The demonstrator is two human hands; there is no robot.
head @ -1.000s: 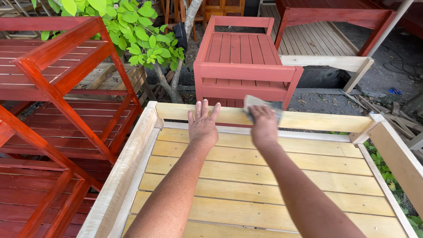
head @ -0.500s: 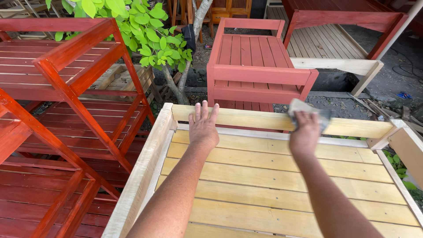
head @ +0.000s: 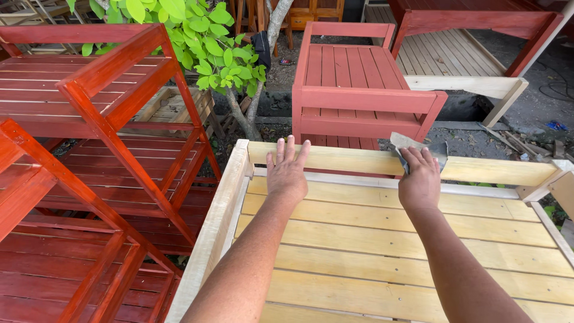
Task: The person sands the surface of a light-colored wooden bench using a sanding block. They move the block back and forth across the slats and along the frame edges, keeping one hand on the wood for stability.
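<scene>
head view | right hand [head: 420,179] centre-right, clamped on grey sandpaper sheet [head: 418,145] against top rail [head: 359,160] | left hand [head: 287,170] centre, fingers spread flat on rail | red bench [head: 356,90] behind, red racks [head: 89,149] left, leafy shrub [head: 197,36] upper left

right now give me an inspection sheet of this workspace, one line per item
surface: unpainted slatted wooden frame, pale and bare
job's things: grey sanding sheet pressed on the frame's far rail
clutter: wood offcuts on the ground at right
grippers: left hand flat on the rail, fingers spread; right hand holding the sheet against the rail
cables: dark cable on the ground at far right
surroundings: red-stained racks at left, red bench ahead, leafy tree
</scene>
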